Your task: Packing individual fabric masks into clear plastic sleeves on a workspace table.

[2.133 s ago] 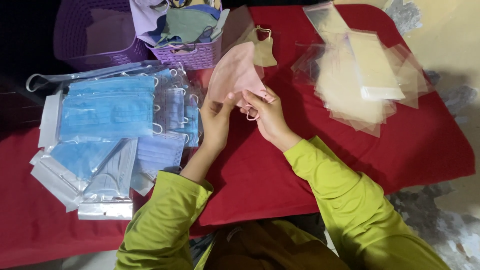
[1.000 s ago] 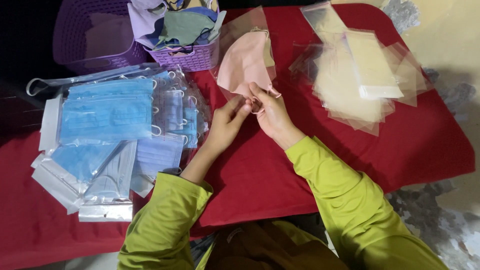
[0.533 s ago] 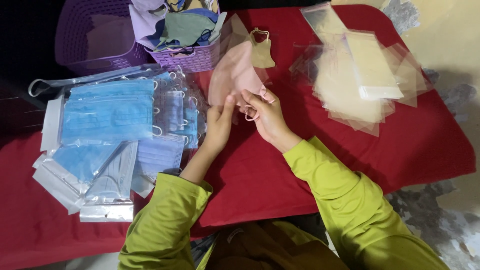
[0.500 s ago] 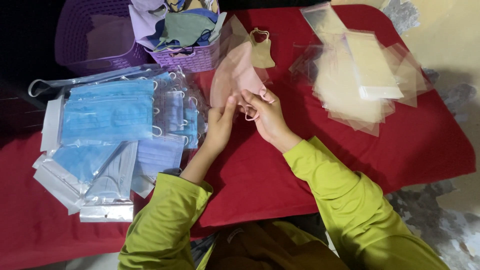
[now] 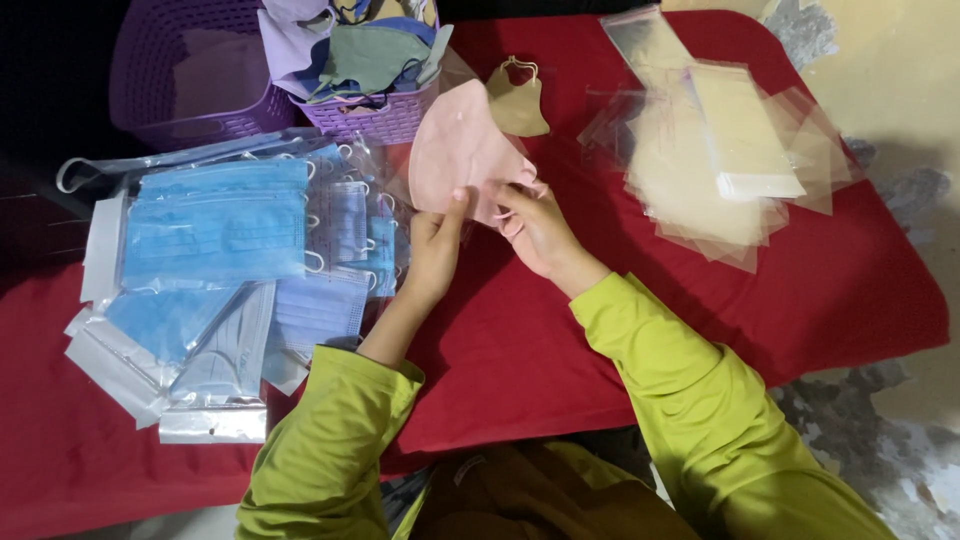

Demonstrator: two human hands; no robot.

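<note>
Pink face mask (image 5: 462, 150), held up over red cloth (image 5: 560, 330) w/ both hands: left hand (image 5: 435, 245) and right hand (image 5: 535, 225) pinch its near edge. I'd judge it light, floppy; grip edges. Blue bagged masks (image 5: 215, 225) left, clear bags (image 5: 715, 165) right.

Single head camera, looking steeply down, close over red table (image 5: 820, 300).

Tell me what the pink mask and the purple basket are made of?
The pink mask, held by the left hand and right hand, looks like soft matte fabric inside a shiny clear plastic sleeve. The purple basket looks like rigid moulded plastic, with a lattice of small holes.
</note>
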